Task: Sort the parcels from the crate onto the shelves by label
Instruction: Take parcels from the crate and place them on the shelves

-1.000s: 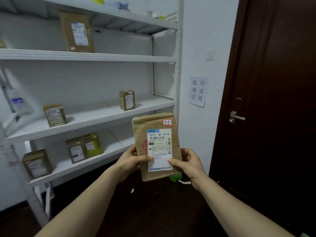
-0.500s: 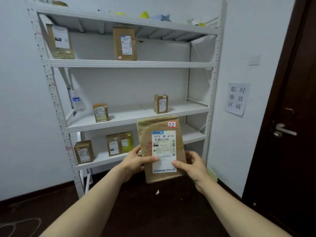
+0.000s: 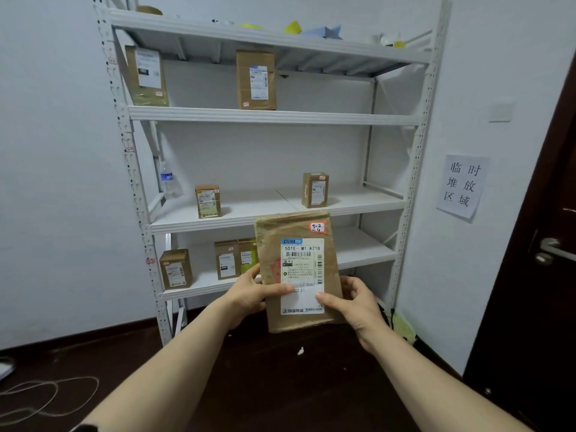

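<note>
Parcel (image 3: 271,263) stands upright before the shelving unit (image 3: 274,115), shipping label (image 3: 302,266) toward you. Your left hand (image 3: 249,294) and right hand (image 3: 355,302) each grip a lower side, probably keeping its red-edged tag (image 3: 318,227) readable.

Parcel (image 3: 270,244) label (image 3: 301,275): 501E-M1 A21B; sticker (image 3: 317,227): 3-2-4; wall sign (image 3: 463,186): 临时堆放区域.

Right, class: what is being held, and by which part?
The brown parcel, by its lower side edges: left hand on the left, right hand on the right, thumbs on its label.
</note>
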Action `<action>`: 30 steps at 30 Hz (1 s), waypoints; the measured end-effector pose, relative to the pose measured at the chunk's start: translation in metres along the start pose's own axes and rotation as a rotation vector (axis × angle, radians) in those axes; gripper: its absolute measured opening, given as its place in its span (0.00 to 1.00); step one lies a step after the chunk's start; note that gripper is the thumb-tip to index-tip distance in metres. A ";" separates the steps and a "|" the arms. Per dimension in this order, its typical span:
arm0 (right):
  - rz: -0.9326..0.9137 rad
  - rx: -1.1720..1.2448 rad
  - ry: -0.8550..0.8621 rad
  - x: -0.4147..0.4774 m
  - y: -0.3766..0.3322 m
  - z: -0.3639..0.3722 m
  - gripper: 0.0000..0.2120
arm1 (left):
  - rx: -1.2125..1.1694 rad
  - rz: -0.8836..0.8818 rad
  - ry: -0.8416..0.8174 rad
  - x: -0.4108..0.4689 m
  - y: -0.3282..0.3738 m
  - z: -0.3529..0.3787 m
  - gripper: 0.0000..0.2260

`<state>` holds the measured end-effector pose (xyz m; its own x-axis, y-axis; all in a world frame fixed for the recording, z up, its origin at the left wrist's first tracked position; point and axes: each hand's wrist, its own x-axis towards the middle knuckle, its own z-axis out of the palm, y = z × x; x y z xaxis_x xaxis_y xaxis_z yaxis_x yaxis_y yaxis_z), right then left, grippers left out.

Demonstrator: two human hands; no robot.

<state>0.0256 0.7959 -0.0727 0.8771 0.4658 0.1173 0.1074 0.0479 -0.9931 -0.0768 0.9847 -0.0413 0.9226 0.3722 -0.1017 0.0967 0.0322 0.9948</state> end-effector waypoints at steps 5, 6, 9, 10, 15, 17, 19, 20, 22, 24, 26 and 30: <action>0.003 -0.005 -0.007 0.004 0.002 0.004 0.23 | 0.011 -0.002 0.005 0.004 -0.001 -0.005 0.44; 0.004 -0.006 -0.005 0.006 0.003 0.005 0.23 | 0.010 -0.001 0.006 0.006 -0.002 -0.006 0.44; 0.009 -0.016 -0.002 0.010 0.006 0.007 0.25 | 0.001 0.004 0.008 0.011 -0.005 -0.008 0.38; 0.010 -0.021 0.001 0.012 0.008 0.007 0.27 | -0.004 0.003 0.007 0.013 -0.006 -0.008 0.34; 0.016 -0.035 -0.006 0.021 0.013 0.007 0.28 | 0.000 -0.015 0.010 0.020 -0.008 -0.011 0.34; 0.021 -0.039 -0.018 0.024 0.015 0.006 0.28 | 0.010 -0.027 0.006 0.022 -0.009 -0.011 0.39; 0.032 -0.052 -0.038 0.027 0.019 0.003 0.28 | 0.031 -0.057 -0.003 0.023 -0.011 -0.013 0.45; 0.039 -0.056 -0.052 0.029 0.021 0.002 0.28 | 0.045 -0.070 -0.013 0.024 -0.012 -0.014 0.44; 0.056 -0.051 -0.079 0.033 0.026 -0.001 0.28 | 0.071 -0.091 -0.031 0.024 -0.014 -0.015 0.37; 0.067 -0.045 -0.105 0.038 0.032 -0.002 0.28 | 0.085 -0.115 -0.031 0.025 -0.018 -0.013 0.30; 0.076 -0.042 -0.124 0.043 0.037 -0.001 0.28 | 0.077 -0.142 -0.010 0.027 -0.025 -0.011 0.26; 0.089 -0.024 -0.142 0.057 0.049 0.006 0.23 | 0.050 -0.176 0.045 0.038 -0.039 -0.013 0.24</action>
<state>0.0779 0.8304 -0.1144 0.8086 0.5878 0.0252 0.0453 -0.0195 -0.9988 -0.0509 1.0099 -0.0840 0.8721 0.4062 -0.2728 0.2747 0.0549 0.9600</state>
